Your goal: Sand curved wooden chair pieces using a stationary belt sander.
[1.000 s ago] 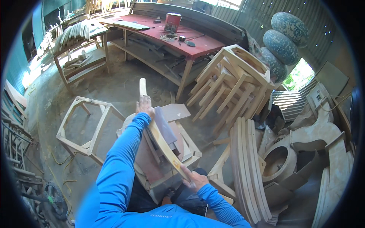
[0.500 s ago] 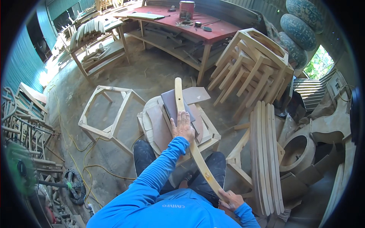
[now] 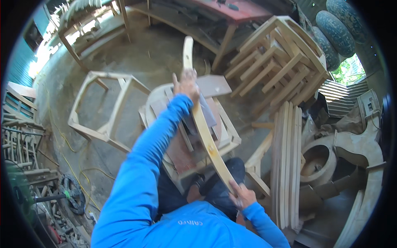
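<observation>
A long curved wooden slat [image 3: 202, 128] runs from far to near in front of me, with a small hole near its far end. Toward that far end, my left hand [image 3: 187, 87] lies over the slat, fingers bent around it and thumb sticking out to the left; blur softens the fingertips. My right hand [image 3: 244, 196] grips the near end. Under the slat are a brown-grey padded block [image 3: 205, 111] and thin reddish boards [image 3: 182, 159]. These rest on a low wooden frame [image 3: 231, 142] that serves as a support between my knees.
To the left stands a six-sided wooden stool frame [image 3: 97, 134]. Several curved slats [image 3: 285, 165] are bundled on the right, beside a round wooden form [image 3: 318, 163]. Stacked stool frames [image 3: 281, 62] rise far right, near a red-topped workbench [image 3: 244, 12]. A yellow cord [image 3: 70, 161] crosses the floor.
My left hand has slid along the slat toward its far end, its arm now stretched further. The slat has shifted away from me, and my right hand has moved forward with its near end.
</observation>
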Demonstrator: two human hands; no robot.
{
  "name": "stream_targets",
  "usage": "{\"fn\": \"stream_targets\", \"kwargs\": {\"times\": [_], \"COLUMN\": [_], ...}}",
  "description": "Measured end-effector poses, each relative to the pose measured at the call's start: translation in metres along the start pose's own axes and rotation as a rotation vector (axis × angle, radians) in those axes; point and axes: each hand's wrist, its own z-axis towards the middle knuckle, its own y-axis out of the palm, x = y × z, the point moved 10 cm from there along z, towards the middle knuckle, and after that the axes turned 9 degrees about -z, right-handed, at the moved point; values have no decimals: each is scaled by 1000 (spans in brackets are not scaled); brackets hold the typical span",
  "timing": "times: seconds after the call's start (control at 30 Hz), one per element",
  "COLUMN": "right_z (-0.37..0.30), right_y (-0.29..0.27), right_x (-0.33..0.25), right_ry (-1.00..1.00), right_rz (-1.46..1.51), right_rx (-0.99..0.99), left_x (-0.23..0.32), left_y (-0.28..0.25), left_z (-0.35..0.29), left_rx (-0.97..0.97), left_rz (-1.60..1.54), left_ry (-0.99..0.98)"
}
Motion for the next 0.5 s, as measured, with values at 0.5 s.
{"fn": "stream_targets", "kwargs": {"times": [0.5], "right_z": [175], "right_y": [-15], "right_x": [-29], "right_ry": [4], "right_rz": [8], "right_rx": [57], "left_x": [-91], "left_y": [-22], "left_z": [137], "left_rx": [26], "left_rz": [92], "left_ry": [-130]}}
